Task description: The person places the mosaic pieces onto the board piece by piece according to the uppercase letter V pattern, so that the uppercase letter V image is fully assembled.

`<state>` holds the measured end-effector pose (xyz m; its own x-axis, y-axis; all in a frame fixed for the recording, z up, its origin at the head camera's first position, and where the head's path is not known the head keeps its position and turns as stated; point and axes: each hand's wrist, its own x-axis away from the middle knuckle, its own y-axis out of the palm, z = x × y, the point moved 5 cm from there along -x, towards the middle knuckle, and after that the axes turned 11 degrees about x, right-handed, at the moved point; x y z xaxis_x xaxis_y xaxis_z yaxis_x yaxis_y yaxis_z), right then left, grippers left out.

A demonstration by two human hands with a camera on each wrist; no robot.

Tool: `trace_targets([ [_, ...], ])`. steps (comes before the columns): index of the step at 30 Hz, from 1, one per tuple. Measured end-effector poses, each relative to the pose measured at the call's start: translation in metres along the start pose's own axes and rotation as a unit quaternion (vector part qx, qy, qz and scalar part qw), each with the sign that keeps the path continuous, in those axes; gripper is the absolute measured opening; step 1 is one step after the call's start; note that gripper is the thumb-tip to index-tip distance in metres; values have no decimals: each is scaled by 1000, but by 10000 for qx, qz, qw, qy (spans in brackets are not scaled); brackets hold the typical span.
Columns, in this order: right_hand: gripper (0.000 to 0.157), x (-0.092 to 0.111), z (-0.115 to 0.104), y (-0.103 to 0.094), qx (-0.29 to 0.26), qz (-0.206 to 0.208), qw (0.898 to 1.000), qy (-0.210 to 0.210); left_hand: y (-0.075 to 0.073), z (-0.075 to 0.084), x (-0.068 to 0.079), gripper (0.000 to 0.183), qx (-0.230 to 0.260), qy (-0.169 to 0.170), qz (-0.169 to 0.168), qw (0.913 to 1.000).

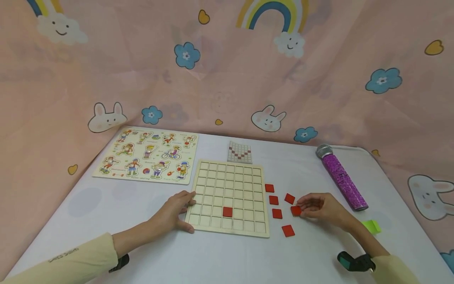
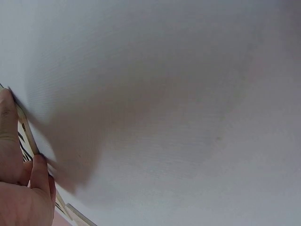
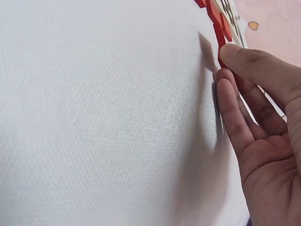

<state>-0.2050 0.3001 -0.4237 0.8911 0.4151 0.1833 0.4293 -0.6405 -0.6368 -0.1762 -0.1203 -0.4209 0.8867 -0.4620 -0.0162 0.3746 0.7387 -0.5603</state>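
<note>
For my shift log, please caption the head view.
Left hand touching the gridded board, right hand pinching a red tile.

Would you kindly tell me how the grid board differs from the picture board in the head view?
The grid board is ruled into squares and bears one red tile; the picture board carries colourful figures. The grid board looks nearly square, the picture board clearly wider than deep. The grid board sits nearer the camera than the picture board. Both are pale and lie flat.
</note>
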Motion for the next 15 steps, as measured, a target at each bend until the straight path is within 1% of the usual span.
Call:
trace_targets([
  [6,45,3,2,0,-129,138,9994,276,0,-1,1,101,85,-43,4,10000],
  [9,45,4,2,2,-201,281,9987,370,-1,-1,1,100,72,-51,6,10000],
  [12,44,5,1,4,-194,454,9981,380,-1,-1,1,100,56,-18,13,10000],
  [15,43,5,-3,6,-106,616,9976,305,-1,-1,1,96,74,61,32,9999],
])
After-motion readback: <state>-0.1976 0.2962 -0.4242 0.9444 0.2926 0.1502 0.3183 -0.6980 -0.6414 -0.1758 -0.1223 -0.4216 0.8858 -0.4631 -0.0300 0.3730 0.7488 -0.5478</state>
